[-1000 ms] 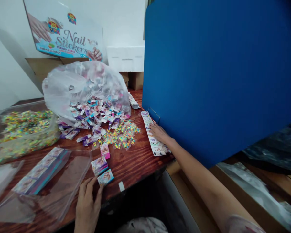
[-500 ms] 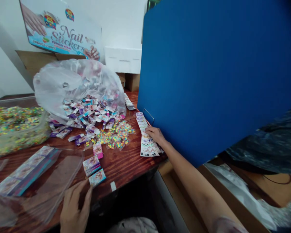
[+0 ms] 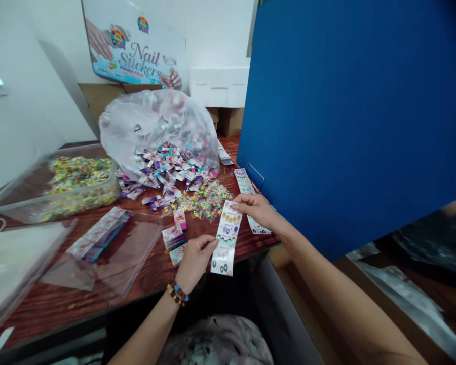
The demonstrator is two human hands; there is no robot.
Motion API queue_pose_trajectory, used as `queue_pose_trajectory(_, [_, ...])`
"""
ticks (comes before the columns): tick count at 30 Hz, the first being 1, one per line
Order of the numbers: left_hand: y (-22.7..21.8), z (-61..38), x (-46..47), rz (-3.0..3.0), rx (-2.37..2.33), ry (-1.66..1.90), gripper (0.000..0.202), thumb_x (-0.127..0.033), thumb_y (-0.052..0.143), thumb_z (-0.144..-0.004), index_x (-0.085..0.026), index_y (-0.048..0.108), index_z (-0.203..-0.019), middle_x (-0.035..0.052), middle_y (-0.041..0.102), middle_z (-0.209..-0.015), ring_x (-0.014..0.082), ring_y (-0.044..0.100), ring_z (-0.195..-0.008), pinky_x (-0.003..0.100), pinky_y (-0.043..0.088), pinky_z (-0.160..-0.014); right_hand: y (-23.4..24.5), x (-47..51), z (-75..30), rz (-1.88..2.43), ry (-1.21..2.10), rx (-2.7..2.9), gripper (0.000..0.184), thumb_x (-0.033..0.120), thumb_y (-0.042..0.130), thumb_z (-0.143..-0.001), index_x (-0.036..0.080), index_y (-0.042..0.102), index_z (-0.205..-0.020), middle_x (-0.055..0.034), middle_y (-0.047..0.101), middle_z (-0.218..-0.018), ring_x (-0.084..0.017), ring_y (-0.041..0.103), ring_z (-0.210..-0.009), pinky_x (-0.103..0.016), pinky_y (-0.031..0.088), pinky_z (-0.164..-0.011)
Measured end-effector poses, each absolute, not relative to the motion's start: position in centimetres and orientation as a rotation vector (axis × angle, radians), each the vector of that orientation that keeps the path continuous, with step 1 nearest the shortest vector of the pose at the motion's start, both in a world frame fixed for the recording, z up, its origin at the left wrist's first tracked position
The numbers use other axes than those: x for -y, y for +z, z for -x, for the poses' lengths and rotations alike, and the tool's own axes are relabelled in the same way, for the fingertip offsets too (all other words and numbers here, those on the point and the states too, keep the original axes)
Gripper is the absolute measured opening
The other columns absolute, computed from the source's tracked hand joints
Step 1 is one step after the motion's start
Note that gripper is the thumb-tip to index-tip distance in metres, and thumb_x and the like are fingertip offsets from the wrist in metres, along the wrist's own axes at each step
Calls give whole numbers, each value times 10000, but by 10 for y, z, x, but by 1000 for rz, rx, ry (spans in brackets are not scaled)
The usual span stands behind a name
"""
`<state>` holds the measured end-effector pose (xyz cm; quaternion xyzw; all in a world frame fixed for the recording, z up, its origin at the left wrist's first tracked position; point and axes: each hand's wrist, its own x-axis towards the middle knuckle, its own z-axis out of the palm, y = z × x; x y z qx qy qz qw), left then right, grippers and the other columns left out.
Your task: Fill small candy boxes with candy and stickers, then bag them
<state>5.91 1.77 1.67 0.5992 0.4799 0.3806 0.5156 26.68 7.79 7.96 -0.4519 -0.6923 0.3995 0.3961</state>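
A long strip of nail stickers (image 3: 225, 235) hangs between both hands above the table's front edge. My right hand (image 3: 255, 209) pinches its top end. My left hand (image 3: 195, 259), with a bead bracelet on the wrist, pinches the strip at its middle from the left. More sticker strips (image 3: 246, 188) lie flat on the wooden table (image 3: 144, 279) behind my right hand. Small printed packets (image 3: 174, 237) sit just left of my left hand.
A clear plastic bag (image 3: 155, 126) spills small packets (image 3: 167, 170) and colourful bits (image 3: 207, 197). A clear tub (image 3: 66, 185) of colourful bits stands left, clear sleeves (image 3: 110, 248) in front. A blue divider (image 3: 349, 116) walls the right; a Nail Stickers box (image 3: 137, 50) stands behind.
My right hand lifted one sticker strip off the pile by the divider and brought it forward. My left hand left the packets and took hold of the strip. The view shifted left.
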Motion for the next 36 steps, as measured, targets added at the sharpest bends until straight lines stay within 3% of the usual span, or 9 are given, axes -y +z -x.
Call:
queue_pose_trajectory(2, [10,-57,-18,-1221,-1111,959,291,-435,624,-775,-149,669,-756,5,659,-682,122,576,-595,227,446,-574,73,-60,-256,1123,877,1854,233,368,574,-848,167,675,-784,-7,676,-718,-147,604,-676,-250,456,-625])
queue_pose_trajectory(5, [10,-51,-15,-876,-1024,1022,314,-455,689,-709,-157,637,-792,-13,638,-670,101,560,-551,209,436,-537,59,-22,-239,1013,611,2086,215,291,497,-917,203,691,-950,-34,728,-953,-174,660,-870,-290,497,-783])
queue_pose_trajectory(10, [13,-43,-13,-844,-980,1025,346,-411,742,-665,-160,642,-881,10,679,-772,107,593,-604,214,469,-573,32,13,-225,900,377,2317,217,256,560,-891,238,670,-1077,-73,669,-1185,-224,599,-1113,-421,395,-1018])
queue_pose_trajectory(15, [8,-41,-13,-1063,-990,978,239,-333,704,-703,-155,672,-859,10,685,-737,124,609,-653,218,475,-621,22,-14,-229,1136,792,1863,226,288,577,-873,224,658,-1073,-55,689,-1093,-189,634,-984,-313,492,-834])
queue_pose_trajectory(19, [5,-43,-11,-1176,-1014,913,208,-301,682,-708,-160,679,-860,5,677,-712,132,613,-665,226,490,-637,18,-37,-227,1193,986,1792,121,271,615,-812,177,690,-794,-9,667,-748,-145,599,-702,-243,448,-643])
queue_pose_trajectory(23, [-3,-42,-11,-1126,-1102,862,194,-314,670,-687,-149,662,-789,12,664,-708,141,614,-629,255,526,-595,19,-41,-225,1178,974,1719,124,275,623,-781,178,680,-728,1,618,-707,-132,551,-677,-237,402,-628])
queue_pose_trajectory(28, [-18,-42,-11,-1162,-1140,985,163,-268,626,-716,-159,682,-823,33,687,-809,165,642,-720,289,557,-652,10,-32,-221,1191,1438,1636,148,314,628,-736,170,651,-707,26,568,-599,-115,489,-553,-229,372,-534])
queue_pose_trajectory(32, [-26,-43,-8,-1235,-1141,1081,163,-202,594,-730,-164,702,-846,42,702,-844,160,648,-780,266,541,-713,-12,-24,-214,1277,1239,1549,170,315,688,-679,178,648,-771,13,603,-730,-122,526,-659,-223,397,-591])
queue_pose_trajectory(36, [-20,-44,-2,-1042,-1102,1081,274,-258,659,-721,-168,680,-979,32,700,-841,145,660,-738,274,548,-722,-24,-22,-211,1317,1386,1570,197,368,612,-750,172,635,-743,34,559,-582,-103,468,-524,-213,334,-493])
